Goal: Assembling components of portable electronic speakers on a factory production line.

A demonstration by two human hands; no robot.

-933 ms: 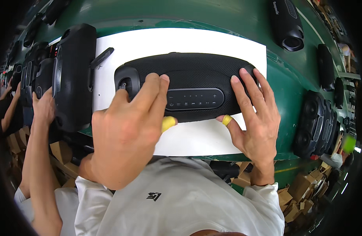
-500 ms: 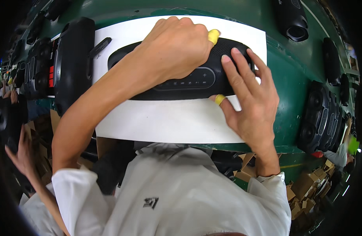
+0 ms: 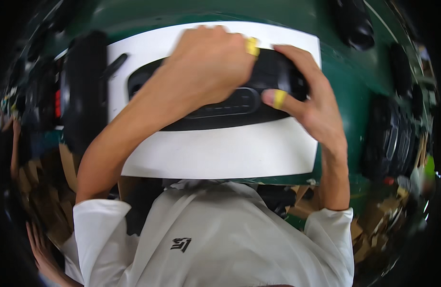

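A black oblong portable speaker [image 3: 220, 119] lies across a white sheet, its button panel facing up. My left hand [image 3: 211, 60] is closed in a fist over the speaker's middle and far edge, its forearm crossing the left part. A yellow band wraps one digit of it; whatever sits inside the fist is hidden. At the speaker's right end my right hand [image 3: 316, 98] grips the body, with its yellow-banded thumb on the top face and the fingers around the far side. Motion blurs both hands slightly.
The white sheet [image 3: 220, 153] covers part of a green table [image 3: 342, 119]. Left stands another black speaker [image 3: 84, 91], with a small dark piece [image 3: 117, 64] beside it. More speakers [image 3: 390, 138] line the right. Cardboard [image 3: 373, 225] lies lower right. Another person's hand [image 3: 41, 246] shows lower left.
My right hand has gone from lying spread over the speaker's top to gripping its right end. My left fist stays over the speaker. The other person's hand has moved lower.
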